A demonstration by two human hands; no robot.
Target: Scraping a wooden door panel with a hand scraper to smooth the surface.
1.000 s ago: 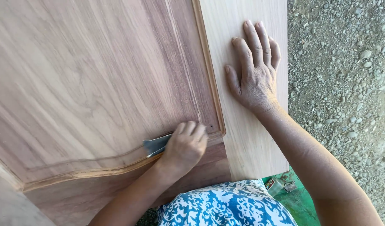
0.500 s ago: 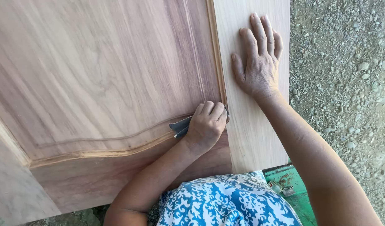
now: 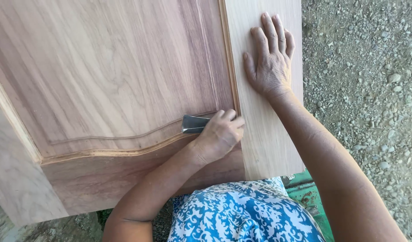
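Head view — smooth-grained door panel [image 3: 103,67], perhaps sandpaper [image 3: 193,124].

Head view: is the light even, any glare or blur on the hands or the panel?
Head view: soft, even daylight on the wood panel, its grain sharp; a bright glint on the grey folded sheet in the left hand; the right hand lies flat on the pale stile and casts only a faint shadow; gravel brighter at far right; no motion blur.

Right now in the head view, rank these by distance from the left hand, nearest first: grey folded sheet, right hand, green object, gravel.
1. Grey folded sheet: gripped in the left hand.
2. Right hand: above, flat on the pale side board.
3. Green object: lower right, under the board.
4. Gravel: far right.
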